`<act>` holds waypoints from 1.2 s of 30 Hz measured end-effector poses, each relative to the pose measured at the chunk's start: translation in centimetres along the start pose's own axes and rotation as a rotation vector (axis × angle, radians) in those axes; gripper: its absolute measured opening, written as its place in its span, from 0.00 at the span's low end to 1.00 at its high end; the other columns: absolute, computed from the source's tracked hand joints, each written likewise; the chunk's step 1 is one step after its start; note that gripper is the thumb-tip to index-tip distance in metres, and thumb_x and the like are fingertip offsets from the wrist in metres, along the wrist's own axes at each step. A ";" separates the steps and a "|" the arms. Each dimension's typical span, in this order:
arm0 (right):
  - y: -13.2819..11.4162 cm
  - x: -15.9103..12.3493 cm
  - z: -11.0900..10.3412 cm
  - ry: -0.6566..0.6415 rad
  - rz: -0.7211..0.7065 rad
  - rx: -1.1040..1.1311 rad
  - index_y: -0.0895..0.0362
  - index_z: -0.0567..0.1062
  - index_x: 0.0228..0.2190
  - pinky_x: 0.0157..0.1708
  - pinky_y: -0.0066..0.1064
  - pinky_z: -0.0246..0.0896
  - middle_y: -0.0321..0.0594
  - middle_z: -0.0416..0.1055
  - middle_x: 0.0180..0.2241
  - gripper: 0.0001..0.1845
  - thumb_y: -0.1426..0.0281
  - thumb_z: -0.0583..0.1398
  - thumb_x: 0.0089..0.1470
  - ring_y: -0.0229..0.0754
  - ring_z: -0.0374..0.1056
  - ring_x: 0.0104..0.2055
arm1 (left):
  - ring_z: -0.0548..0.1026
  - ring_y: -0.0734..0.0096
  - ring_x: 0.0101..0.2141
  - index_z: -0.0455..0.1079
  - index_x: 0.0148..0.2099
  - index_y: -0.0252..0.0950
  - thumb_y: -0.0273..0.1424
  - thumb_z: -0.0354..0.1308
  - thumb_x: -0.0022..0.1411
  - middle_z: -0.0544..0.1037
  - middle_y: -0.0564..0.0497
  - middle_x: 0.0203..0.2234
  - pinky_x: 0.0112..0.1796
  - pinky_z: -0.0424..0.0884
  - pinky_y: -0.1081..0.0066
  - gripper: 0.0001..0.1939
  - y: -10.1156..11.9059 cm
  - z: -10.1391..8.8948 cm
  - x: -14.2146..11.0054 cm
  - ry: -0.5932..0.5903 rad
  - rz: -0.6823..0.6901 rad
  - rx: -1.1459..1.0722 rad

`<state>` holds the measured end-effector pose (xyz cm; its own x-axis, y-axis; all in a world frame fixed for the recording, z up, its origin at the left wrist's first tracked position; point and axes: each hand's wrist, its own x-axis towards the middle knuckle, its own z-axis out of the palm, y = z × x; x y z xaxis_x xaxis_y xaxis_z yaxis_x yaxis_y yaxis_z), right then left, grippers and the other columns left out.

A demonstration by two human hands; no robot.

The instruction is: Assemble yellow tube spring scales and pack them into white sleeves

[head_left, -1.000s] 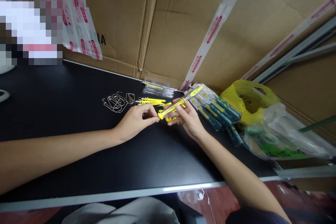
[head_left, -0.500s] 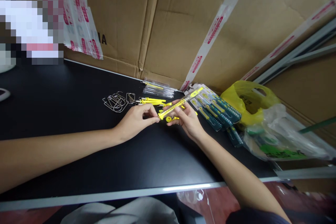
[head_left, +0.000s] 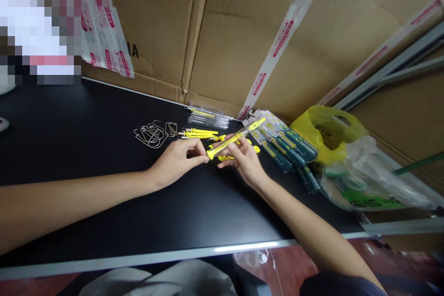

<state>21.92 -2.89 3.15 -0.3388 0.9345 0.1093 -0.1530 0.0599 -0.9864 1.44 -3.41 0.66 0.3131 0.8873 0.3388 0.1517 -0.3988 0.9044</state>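
Note:
My right hand (head_left: pixel 248 159) is closed around a clear tubular spring scale (head_left: pixel 225 145) with yellow ends, held at a slant above the table. At its lower left end, my left hand (head_left: pixel 183 155) pinches with thumb and forefinger; whatever small part lies between these fingertips is hidden. Just behind the hands lie several yellow inner rods (head_left: pixel 199 133) with metal springs. Small yellow caps (head_left: pixel 256 149) are scattered around my right hand, partly covered by it. To the left rests a heap of bent metal hooks (head_left: pixel 150 135).
Clear tubes (head_left: pixel 210 118) lie by the cardboard wall (head_left: pixel 156 23). Packaged spring scales (head_left: pixel 282 141) are spread at the right, beside a yellow plastic bag (head_left: pixel 308 125) and a clear bag (head_left: pixel 367 180). The black table (head_left: pixel 138 222) has a pale front edge.
Both hands keep nearly the same hold on the spring scale. Its tube has tilted very slightly, and the right hand's fingers have shifted a little. The whole view has slid slightly.

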 end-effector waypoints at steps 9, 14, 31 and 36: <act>0.1 0.1 0.0 -0.006 0.024 0.021 0.54 0.67 0.40 0.25 0.27 0.76 0.38 0.78 0.36 0.18 0.61 0.66 0.52 0.38 0.77 0.30 | 0.75 0.71 0.32 0.66 0.33 0.37 0.32 0.60 0.60 0.74 0.56 0.28 0.38 0.68 0.69 0.07 0.1 0.2 -0.1 -0.070 -0.006 -0.029; -0.2 0.2 0.1 0.018 0.001 -0.005 0.53 0.68 0.41 0.25 0.27 0.75 0.41 0.77 0.41 0.19 0.62 0.67 0.51 0.41 0.77 0.35 | 0.75 0.73 0.29 0.54 0.41 0.40 0.28 0.53 0.63 0.73 0.58 0.26 0.35 0.70 0.69 0.08 -0.2 0.6 0.1 -0.120 -0.083 -0.242; -2.8 0.5 -2.1 -0.111 -0.182 -0.875 0.56 0.75 0.37 0.36 0.34 0.66 0.40 0.72 0.35 0.11 0.66 0.64 0.52 0.41 0.68 0.36 | 0.64 0.76 0.24 0.70 0.43 0.36 0.44 0.50 0.65 0.66 0.57 0.26 0.31 0.69 0.72 0.17 -0.7 -0.1 0.9 -0.022 -0.092 -0.110; -3.8 0.2 -2.7 -0.333 -0.254 -1.419 0.56 0.76 0.35 0.46 0.39 0.61 0.43 0.71 0.37 0.05 0.72 0.63 0.53 0.46 0.65 0.43 | 0.62 0.74 0.26 0.68 0.37 0.37 0.43 0.49 0.66 0.61 0.57 0.23 0.31 0.65 0.73 0.15 -1.0 -0.7 1.4 0.099 -0.069 -0.109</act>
<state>24.97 -1.92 6.63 -0.6649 0.7368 0.1225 0.7087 0.6741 -0.2080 1.07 -1.63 0.43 0.2103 0.9325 0.2936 0.0656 -0.3131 0.9475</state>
